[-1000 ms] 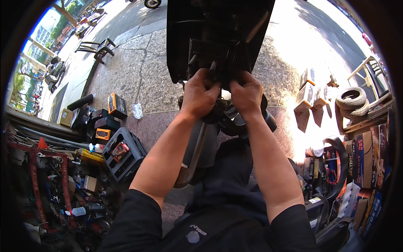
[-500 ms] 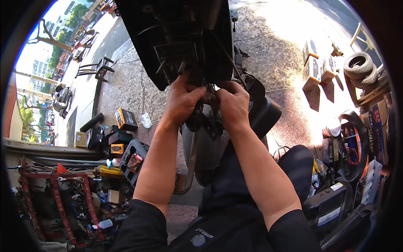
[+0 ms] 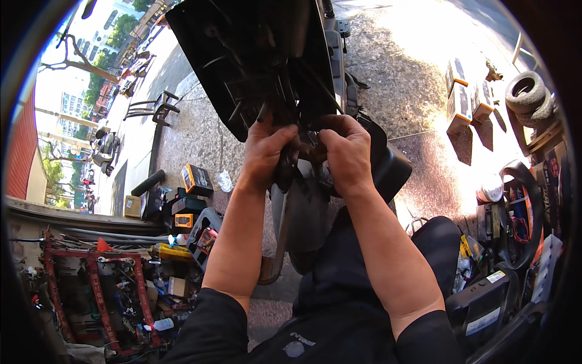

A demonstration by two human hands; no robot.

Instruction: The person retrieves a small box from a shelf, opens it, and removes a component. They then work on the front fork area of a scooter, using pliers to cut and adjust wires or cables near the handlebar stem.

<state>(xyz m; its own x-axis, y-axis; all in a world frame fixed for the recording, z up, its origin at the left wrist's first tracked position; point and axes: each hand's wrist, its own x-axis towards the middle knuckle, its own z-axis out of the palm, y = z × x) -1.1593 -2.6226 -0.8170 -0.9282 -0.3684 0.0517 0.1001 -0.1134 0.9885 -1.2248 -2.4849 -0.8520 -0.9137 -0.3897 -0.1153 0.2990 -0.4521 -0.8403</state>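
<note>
A large black plastic body panel (image 3: pixel 248 45) of a scooter fills the top centre, above a dark wheel (image 3: pixel 306 230) and dark metal parts. My left hand (image 3: pixel 264 155) is closed at the panel's lower part, beside short protruding posts; what its fingers grip is hidden. Just right of it, my right hand (image 3: pixel 345 158) has its thumb and fingers pinched on something small and dark among the parts under the panel, too obscured to name. A rounded black case or housing (image 3: pixel 394 173) sits right of my right hand.
Boxes (image 3: pixel 458 109) and stacked tyres (image 3: pixel 522 91) stand at the right. A black chair (image 3: pixel 163 109) is on the pavement at left. A red rack with clutter (image 3: pixel 91 291), an open tool case (image 3: pixel 206 236) and black cases (image 3: pixel 479 303) lie near me on either side.
The view has turned, so the panel appears further left and tilted. Both my hands remain among the parts below it; my right hand's fingers have shifted and curled more tightly.
</note>
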